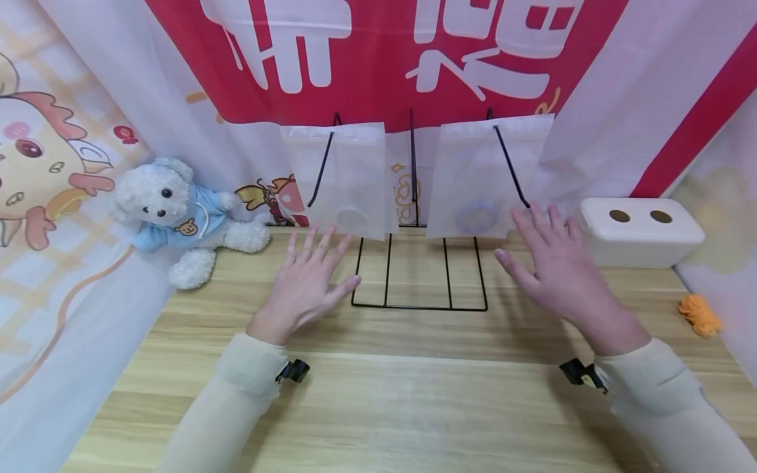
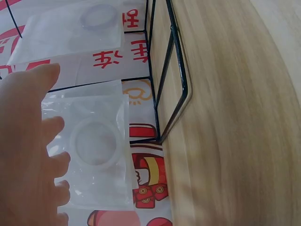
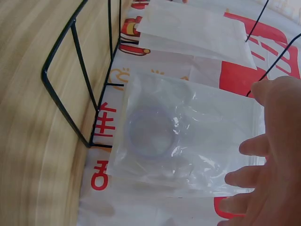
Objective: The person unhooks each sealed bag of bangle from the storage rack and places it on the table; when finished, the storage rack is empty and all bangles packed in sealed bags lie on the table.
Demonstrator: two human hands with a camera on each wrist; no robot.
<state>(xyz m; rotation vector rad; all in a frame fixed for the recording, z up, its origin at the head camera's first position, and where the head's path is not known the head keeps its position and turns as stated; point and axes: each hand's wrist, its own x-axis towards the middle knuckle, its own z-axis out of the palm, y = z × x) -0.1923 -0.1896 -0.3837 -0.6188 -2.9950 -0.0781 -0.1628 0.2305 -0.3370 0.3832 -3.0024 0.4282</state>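
A black wire rack stands at the back of the table, with long hooks reaching forward. From its left hook hangs a translucent plastic bag holding a whitish ring. On the right hook hangs a similar bag, and a pale bluish ring shows inside it. My left hand is spread with palm down, just in front of the left bag's lower edge. My right hand is likewise spread, its fingertips near the tip of the right hook. Neither hand holds anything.
A white plush bear in a blue top sits at the back left. To the right are a white box with two round holes and an orange yarn-like bundle. A printed red and white cloth hangs behind the rack.
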